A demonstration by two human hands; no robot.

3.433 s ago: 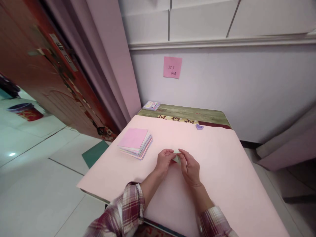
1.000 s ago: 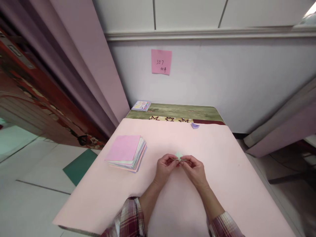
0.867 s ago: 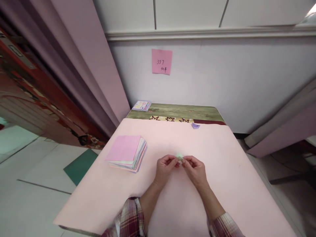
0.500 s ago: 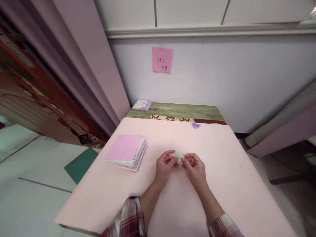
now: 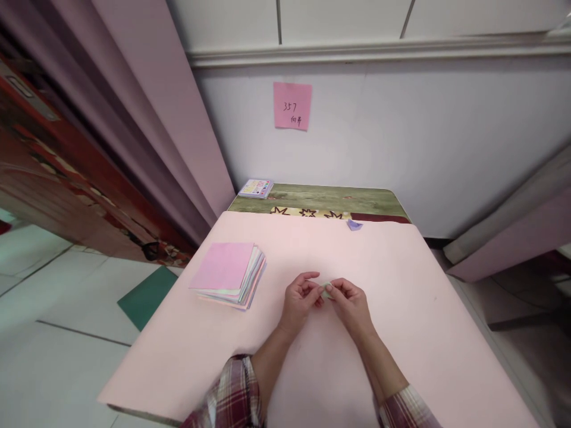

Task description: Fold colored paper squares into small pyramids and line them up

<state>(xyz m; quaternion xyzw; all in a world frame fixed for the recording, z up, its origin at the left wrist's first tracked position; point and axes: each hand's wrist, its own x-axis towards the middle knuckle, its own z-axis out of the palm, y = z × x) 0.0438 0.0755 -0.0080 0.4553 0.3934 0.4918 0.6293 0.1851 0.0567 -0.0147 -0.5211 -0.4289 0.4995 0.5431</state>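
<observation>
My left hand (image 5: 300,298) and my right hand (image 5: 349,303) meet over the middle of the pink table cover (image 5: 401,309). Between their fingertips they pinch a small folded piece of pale green paper (image 5: 327,289), mostly hidden by the fingers. My left index finger is curled above it. Both wrists rest near the cover. A stack of coloured square papers (image 5: 228,274) with a pink sheet on top lies to the left of my left hand.
A small purple folded paper (image 5: 354,224) sits at the far edge of the cover. A paper pack (image 5: 256,188) lies on the green wooden tabletop (image 5: 357,199) by the wall. A pink sticky note (image 5: 292,106) hangs on the wall. A curtain and door stand left.
The view has swung right and down since the oldest frame. The green paper has sunk deeper between my fingertips, and less of it shows than a second ago.
</observation>
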